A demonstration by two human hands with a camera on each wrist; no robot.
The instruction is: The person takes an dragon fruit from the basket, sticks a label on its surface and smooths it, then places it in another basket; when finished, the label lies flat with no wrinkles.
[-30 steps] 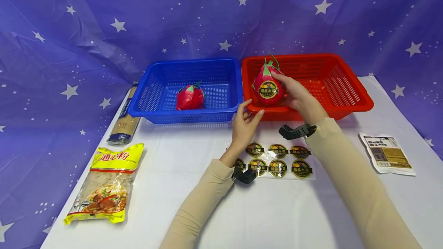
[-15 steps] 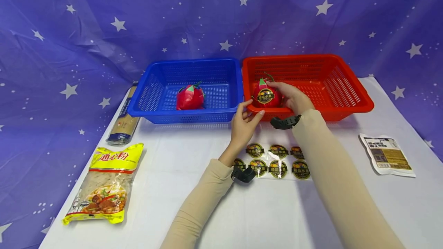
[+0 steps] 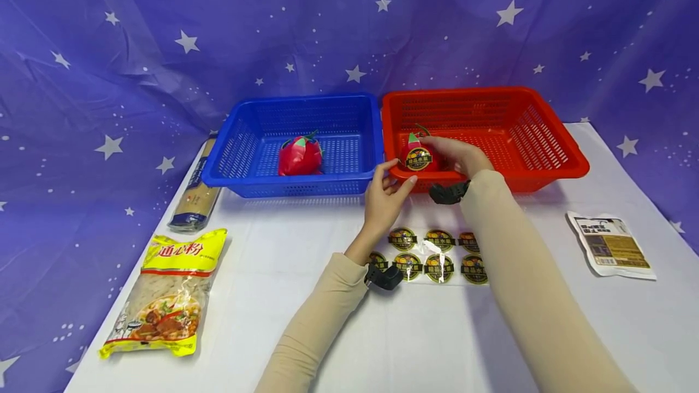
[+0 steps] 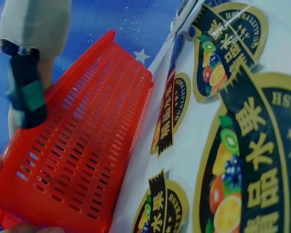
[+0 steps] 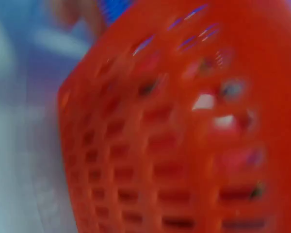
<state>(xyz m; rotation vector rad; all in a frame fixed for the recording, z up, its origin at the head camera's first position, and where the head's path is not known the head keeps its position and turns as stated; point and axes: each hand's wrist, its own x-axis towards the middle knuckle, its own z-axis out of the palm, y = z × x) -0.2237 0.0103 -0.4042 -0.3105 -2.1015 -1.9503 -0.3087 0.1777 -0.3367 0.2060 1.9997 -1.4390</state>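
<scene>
In the head view, my right hand (image 3: 457, 153) holds a red toy dragon fruit (image 3: 432, 165) low inside the red basket (image 3: 546, 173), at its front left corner. A round black-and-gold sticker (image 3: 418, 159) on the fruit faces me. My left hand (image 3: 382, 202) holds that same corner of the basket between index finger and thumb. The left wrist view catches its fingertips at the edge of the red basket (image 4: 82, 160). The right wrist view is blurred and mostly filled by the perforated wall of the red basket (image 5: 150, 145); the right fingers are hidden there.
A blue basket (image 3: 289, 184) with another dragon fruit (image 3: 300, 156) adjoins the red one. A sticker sheet (image 3: 423, 253) lies before my hands. Left are a yellow pasta bag (image 3: 169, 293) and a noodle pack (image 3: 193, 199); right, a white pouch (image 3: 610, 244).
My right hand has lowered the stickered dragon fruit from the rim's height down into the red basket. The left hand has stayed at the basket's corner.
</scene>
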